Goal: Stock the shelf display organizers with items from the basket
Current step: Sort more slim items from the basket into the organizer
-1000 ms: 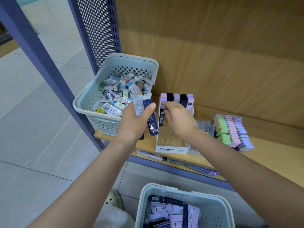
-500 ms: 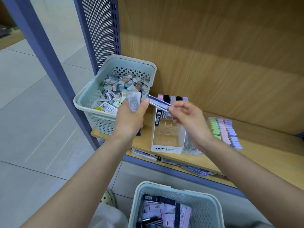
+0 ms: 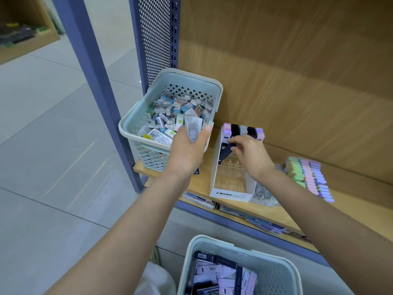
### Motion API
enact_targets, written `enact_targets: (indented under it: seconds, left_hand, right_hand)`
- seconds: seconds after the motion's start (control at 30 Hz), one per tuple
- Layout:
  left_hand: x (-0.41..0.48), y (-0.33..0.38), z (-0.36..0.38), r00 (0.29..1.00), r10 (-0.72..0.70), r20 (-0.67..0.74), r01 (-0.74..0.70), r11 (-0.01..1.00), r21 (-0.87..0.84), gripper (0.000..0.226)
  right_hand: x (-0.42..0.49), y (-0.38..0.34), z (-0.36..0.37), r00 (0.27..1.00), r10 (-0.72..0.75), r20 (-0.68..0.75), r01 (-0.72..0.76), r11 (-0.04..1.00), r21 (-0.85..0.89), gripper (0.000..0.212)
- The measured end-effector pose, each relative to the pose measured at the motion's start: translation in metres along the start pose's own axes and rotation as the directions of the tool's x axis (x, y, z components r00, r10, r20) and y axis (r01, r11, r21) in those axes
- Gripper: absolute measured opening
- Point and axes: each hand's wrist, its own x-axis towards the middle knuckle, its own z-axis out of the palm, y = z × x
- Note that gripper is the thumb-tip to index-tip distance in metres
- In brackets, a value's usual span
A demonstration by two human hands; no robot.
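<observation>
The right hand (image 3: pixel 252 155) pinches a dark navy pack (image 3: pixel 225 151) between thumb and fingertips, and the pack stands tilted inside the white display organizer (image 3: pixel 232 193), its lower end down among the clear dividers. At the back of that organizer a row of packs (image 3: pixel 243 132) stands upright in pink, black, grey and lilac. The left hand (image 3: pixel 187 152) is held just left of the organizer, fingers curled round a few clear packs (image 3: pixel 193 129) that stick up above the thumb. The organizer sits near the shelf's (image 3: pixel 361 201) front edge, and a smaller clear organizer (image 3: pixel 263 195) touches its right side. At the shelf's left front corner stands a pale blue basket (image 3: pixel 148 159) heaped with small boxed items. Toward the right, near the front edge, lies a pastel stack (image 3: pixel 308 177) of green, pink and purple pieces. Below the shelf, closest to the person, a second basket (image 3: pixel 274 273) holds more dark and lilac packs.
</observation>
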Motion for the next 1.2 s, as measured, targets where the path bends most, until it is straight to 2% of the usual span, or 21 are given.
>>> enact_targets:
  seconds: [0.17,0.37,0.53,0.6,0.67,0.73,0.8,0.83,0.93,1.03,1.13,1.2]
  left_hand:
    - [0.001,0.004,-0.003,1.0,-0.007,0.02,0.007,0.999,-0.035,0.051]
    - [-0.004,0.011,-0.006,0.998,-0.024,0.058,0.029,0.997,-0.074,0.039]
    - [-0.001,0.013,-0.005,0.99,-0.105,0.09,0.114,0.989,-0.094,0.024]
    - [0.0,0.012,-0.004,0.982,-0.154,0.112,0.168,0.978,-0.126,0.025]
    - [0.0,0.011,-0.004,0.974,-0.18,0.139,0.191,0.979,-0.07,0.026]
    - [-0.003,0.011,-0.004,0.97,-0.164,0.181,0.173,0.984,-0.033,0.018]
    - [-0.006,0.01,-0.004,0.961,-0.115,0.252,0.121,0.993,-0.01,0.018]
    - [-0.008,0.01,-0.004,0.952,-0.093,0.291,0.094,0.996,0.011,0.017]
    - [-0.013,0.008,-0.003,0.926,-0.033,0.375,0.014,0.999,0.052,0.009]
    - [-0.019,0.009,0.004,0.912,-0.013,0.411,-0.042,0.991,0.125,0.011]
    - [-0.029,0.012,0.018,0.907,-0.01,0.422,-0.054,0.989,0.139,0.015]
    - [-0.033,0.014,0.028,0.921,-0.013,0.389,-0.049,0.987,0.15,0.018]
  right_hand:
    - [0.001,0.002,0.015,0.997,0.009,0.072,-0.005,0.998,-0.058,0.022]
    - [0.006,0.002,0.024,0.999,0.025,-0.046,-0.03,0.993,-0.114,0.014]
    - [0.001,0.001,0.022,0.999,-0.044,0.025,0.049,0.951,-0.304,0.029]
    - [-0.004,-0.003,0.016,0.997,-0.053,0.052,0.068,0.937,-0.343,0.035]
    - [-0.012,-0.014,0.007,0.998,-0.07,-0.011,0.066,0.975,-0.21,0.034]
    - [-0.023,-0.035,-0.006,0.994,-0.022,-0.105,0.038,0.988,0.148,0.032]
    - [-0.035,-0.057,-0.021,0.998,0.02,-0.063,0.014,0.869,0.495,0.03]
    - [-0.042,-0.064,-0.028,1.0,0.015,-0.011,-0.005,0.797,0.604,0.028]
    - [-0.055,-0.073,-0.045,0.993,0.013,0.115,-0.093,0.685,0.722,0.024]
    - [-0.065,-0.067,-0.06,0.98,0.117,0.163,-0.201,0.598,0.776,0.019]
    - [-0.073,-0.052,-0.073,0.971,0.171,0.168,-0.237,0.576,0.782,0.018]
    - [-0.079,-0.038,-0.085,0.966,0.229,0.121,-0.238,0.593,0.769,0.016]
